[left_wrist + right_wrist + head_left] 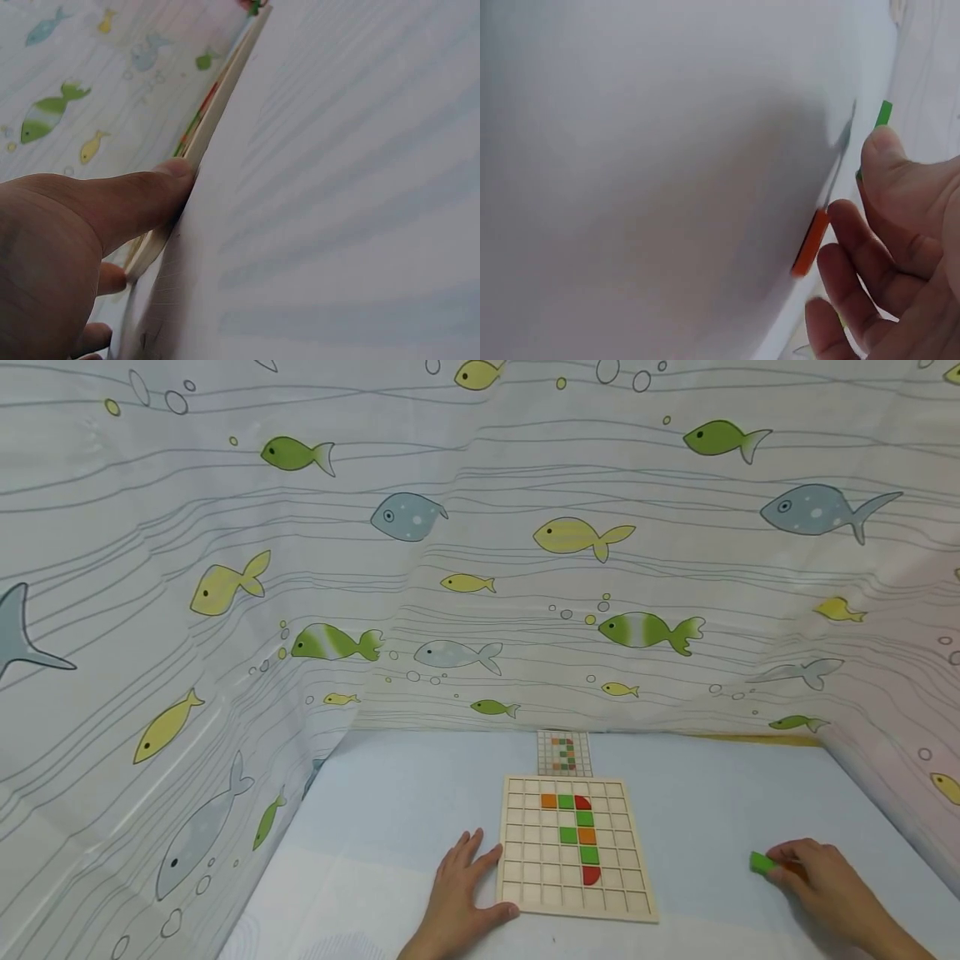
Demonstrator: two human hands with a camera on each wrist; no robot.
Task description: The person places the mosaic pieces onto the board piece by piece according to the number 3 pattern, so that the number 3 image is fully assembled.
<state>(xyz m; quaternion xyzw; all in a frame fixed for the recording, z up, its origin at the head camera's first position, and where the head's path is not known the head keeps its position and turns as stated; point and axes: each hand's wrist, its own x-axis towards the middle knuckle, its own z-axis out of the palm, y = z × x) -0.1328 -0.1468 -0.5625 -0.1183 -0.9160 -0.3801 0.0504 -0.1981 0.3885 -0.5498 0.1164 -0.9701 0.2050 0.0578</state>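
Note:
A pale wooden grid board [525,877] lies on the table, holding several green, orange and red tiles in a figure like a 3 with no lower stroke. At its lower left corner my left hand [459,893] spreads its fingers along the left side. That hand's thumb [142,199] touches the near edge of the board. To the right of the board, my right hand [825,885] pinches a green tile [884,112] between thumb and finger. An orange tile [810,241] lies on the table surface close by its fingertips.
Behind the board lies a small pattern card [543,760] showing coloured squares on a grid. A pale blue and white cloth [420,777] covers the table. Fish-printed curtains [510,610] enclose the back and both sides.

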